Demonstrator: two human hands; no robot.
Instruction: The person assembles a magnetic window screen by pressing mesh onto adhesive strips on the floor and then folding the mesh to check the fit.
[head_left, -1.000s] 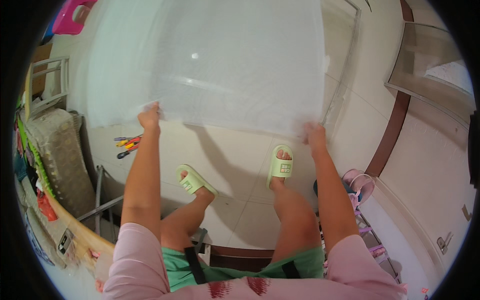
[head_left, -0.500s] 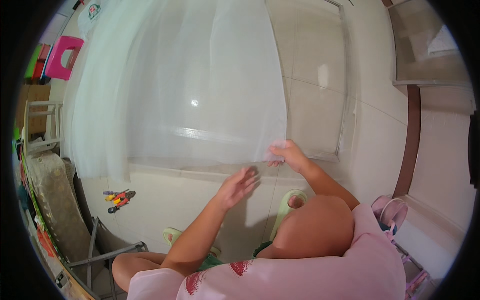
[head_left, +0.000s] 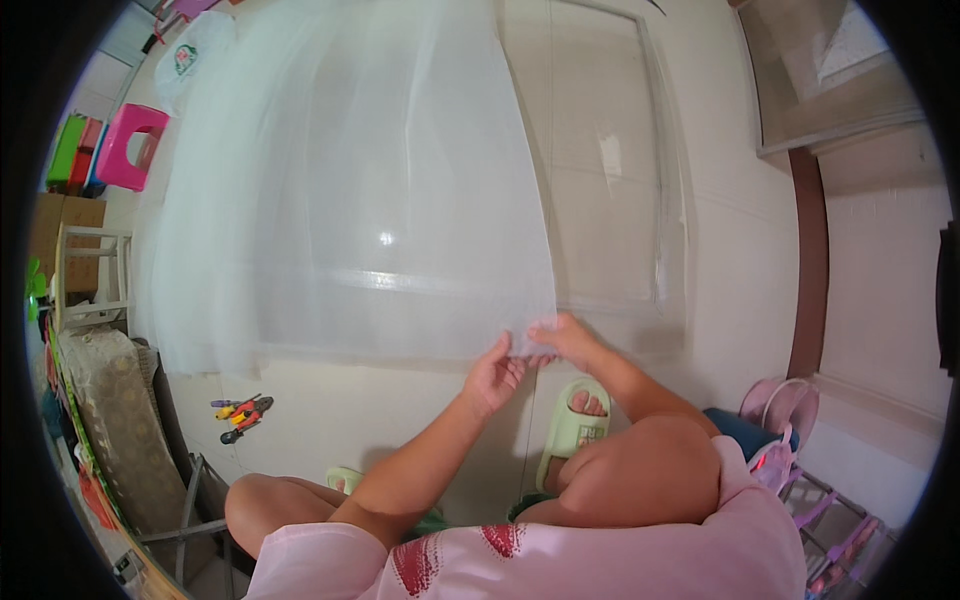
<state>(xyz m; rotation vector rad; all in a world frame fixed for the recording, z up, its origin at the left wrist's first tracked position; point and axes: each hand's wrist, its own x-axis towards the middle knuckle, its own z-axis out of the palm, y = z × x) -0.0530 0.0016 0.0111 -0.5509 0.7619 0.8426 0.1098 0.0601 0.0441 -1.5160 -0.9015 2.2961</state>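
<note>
A wide sheet of sheer white fabric (head_left: 400,200) is spread over the floor in front of me, gathered in folds toward the left. Its near right corner is pinched in my right hand (head_left: 563,342), fingers over the edge. Close beside it, my left hand (head_left: 495,372) grips the near hem between thumb and fingers. Beneath the fabric lies a flat rectangular frame with a clear pane (head_left: 605,180); its right part shows uncovered, while the rest is seen dimly through the cloth.
Several pliers and screwdrivers (head_left: 240,415) lie on the tiles at the left. A pink stool (head_left: 128,148) and a patterned cushion-like roll (head_left: 115,430) stand farther left. Green slippers (head_left: 572,430) are on my feet. At the right are a pink basin (head_left: 775,405) and a glazed panel (head_left: 820,80).
My left hand has moved right and up to the hem and closed on it. My right hand, holding the corner, has come slightly nearer and left. The view has shifted a little.
</note>
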